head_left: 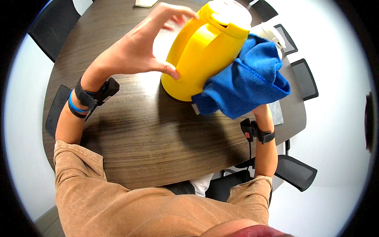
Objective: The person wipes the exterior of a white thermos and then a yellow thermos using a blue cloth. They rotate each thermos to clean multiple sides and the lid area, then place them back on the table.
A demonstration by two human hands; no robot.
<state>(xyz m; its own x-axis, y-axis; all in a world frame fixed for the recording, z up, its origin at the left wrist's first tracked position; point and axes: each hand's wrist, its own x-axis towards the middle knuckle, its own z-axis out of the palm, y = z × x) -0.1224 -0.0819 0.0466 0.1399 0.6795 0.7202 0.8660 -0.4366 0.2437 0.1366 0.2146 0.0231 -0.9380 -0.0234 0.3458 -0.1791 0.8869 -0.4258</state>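
A yellow insulated jug (221, 47) with a pale top stands tilted in view on the dark wooden table (134, 150). My left hand (138, 45) curves around its left side with thumb and fingers spread wide. The thumb tip lies against the lower body of the jug, and the slightly blurred fingertips are close to its upper edge. On the other side, a blue cloth (248, 79) is bunched against the jug's right side. My right hand (260, 110) is under that cloth and holds it up; its fingers are hidden and only the part near the wrist shows.
Behind the cloth stands a white lidded jug (272, 33), partly covered. A pale flat item (146, 3) lies at the table's far edge. Black chairs (302, 79) surround the table, one (296, 172) close to my right arm. A cable hangs from my right wrist device (248, 130).
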